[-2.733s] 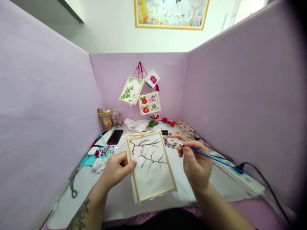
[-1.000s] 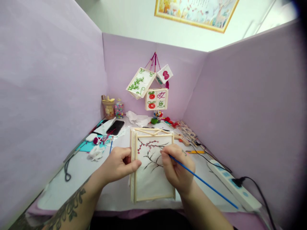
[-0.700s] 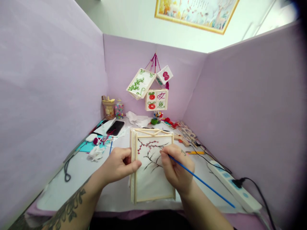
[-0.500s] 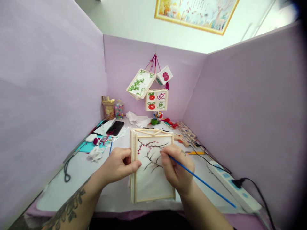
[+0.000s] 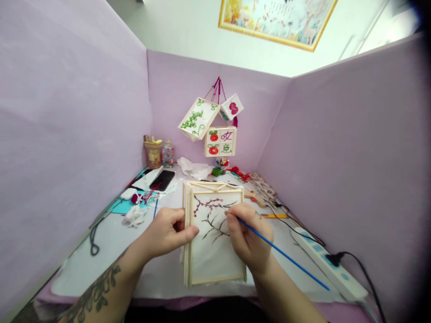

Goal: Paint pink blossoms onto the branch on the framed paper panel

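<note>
My left hand (image 5: 175,231) grips the left side of a box-like wooden frame (image 5: 217,264) with white panels, its thumb lying over the edge. Dark branches with small red blossoms are painted on the upper half of the panel facing me. My right hand (image 5: 249,237) is closed around a thin blue paintbrush (image 5: 286,255). The handle slants down to the right, and the brush's tip is hidden by my fingers near the painted branches.
Left are a black phone (image 5: 162,180), crumpled tissue (image 5: 134,215) and red thread. Decorated panels (image 5: 220,141) hang on the back wall above jars (image 5: 154,154). A white power strip (image 5: 330,264) with cables lies right, near an orange-handled tool (image 5: 257,199).
The whole view has shifted very slightly. Both hands, the frame and the brush keep nearly the same positions.
</note>
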A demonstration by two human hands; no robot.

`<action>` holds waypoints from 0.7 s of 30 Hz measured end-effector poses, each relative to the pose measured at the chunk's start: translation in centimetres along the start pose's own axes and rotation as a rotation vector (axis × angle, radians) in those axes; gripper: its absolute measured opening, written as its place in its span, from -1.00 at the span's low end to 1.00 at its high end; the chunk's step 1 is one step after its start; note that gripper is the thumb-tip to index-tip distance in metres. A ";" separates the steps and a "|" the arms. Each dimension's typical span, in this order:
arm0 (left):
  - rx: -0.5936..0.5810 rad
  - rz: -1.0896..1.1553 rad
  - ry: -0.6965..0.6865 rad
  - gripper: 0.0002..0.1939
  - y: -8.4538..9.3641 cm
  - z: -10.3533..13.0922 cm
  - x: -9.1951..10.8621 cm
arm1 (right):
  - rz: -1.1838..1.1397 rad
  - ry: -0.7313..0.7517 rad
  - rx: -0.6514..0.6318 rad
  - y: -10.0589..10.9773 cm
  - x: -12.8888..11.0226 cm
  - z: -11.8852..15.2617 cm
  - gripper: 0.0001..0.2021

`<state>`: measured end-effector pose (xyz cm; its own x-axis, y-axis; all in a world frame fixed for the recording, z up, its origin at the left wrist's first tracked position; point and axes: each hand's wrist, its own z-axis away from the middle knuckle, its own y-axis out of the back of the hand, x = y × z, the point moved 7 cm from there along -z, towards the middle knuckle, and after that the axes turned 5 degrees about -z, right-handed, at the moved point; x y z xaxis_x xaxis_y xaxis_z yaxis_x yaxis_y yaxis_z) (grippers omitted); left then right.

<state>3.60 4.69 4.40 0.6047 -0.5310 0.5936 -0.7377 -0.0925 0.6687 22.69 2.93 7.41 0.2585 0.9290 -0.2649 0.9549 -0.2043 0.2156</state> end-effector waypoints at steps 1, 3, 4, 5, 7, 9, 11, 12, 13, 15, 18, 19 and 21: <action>0.000 -0.001 0.001 -0.62 0.0 0.0 0.0 | 0.000 0.001 -0.004 0.0 0.0 0.0 -0.81; 0.002 -0.007 0.002 -0.62 0.0 0.0 0.1 | 0.003 0.004 -0.010 -0.1 0.0 0.0 -0.81; 0.003 -0.007 0.001 -0.62 0.1 0.0 0.1 | 0.005 0.004 -0.011 -0.1 0.0 0.0 -0.81; 0.003 -0.006 0.000 -0.62 0.1 0.0 0.1 | 0.007 0.005 -0.010 -0.1 0.0 0.0 -0.81; 0.001 -0.002 -0.002 -0.62 0.1 0.0 0.2 | 0.009 0.003 -0.008 -0.1 0.1 0.1 -0.81; -0.001 0.000 -0.001 -0.62 0.0 0.0 0.1 | 0.007 0.000 -0.005 -0.1 0.1 0.1 -0.80; 0.000 -0.004 0.004 -0.62 0.0 0.1 0.0 | -0.004 -0.006 0.003 0.0 0.1 0.1 -0.80; 0.002 -0.006 0.007 -0.62 0.0 0.1 -0.1 | -0.011 -0.006 0.010 0.1 0.1 0.2 -0.80; 0.002 -0.008 0.010 -0.62 0.0 0.1 -0.1 | -0.015 -0.006 0.017 0.2 0.1 0.2 -0.80; 0.002 -0.009 0.011 -0.62 0.0 0.2 -0.2 | -0.015 -0.003 0.020 0.2 0.0 0.2 -0.80; -0.003 -0.003 0.008 -0.62 0.0 0.2 -0.1 | 0.000 0.004 0.011 0.2 -0.1 0.1 -0.81; -0.005 -0.001 0.006 -0.62 0.0 0.2 -0.1 | 0.002 0.004 0.009 0.1 0.0 0.1 -0.81; -0.007 -0.003 0.007 -0.62 0.0 0.1 -0.1 | -0.005 0.004 0.001 0.0 0.0 0.1 -0.81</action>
<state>3.55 4.62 4.30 0.6087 -0.5248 0.5951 -0.7342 -0.0883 0.6731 22.73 2.91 7.31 0.2529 0.9312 -0.2625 0.9564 -0.1997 0.2129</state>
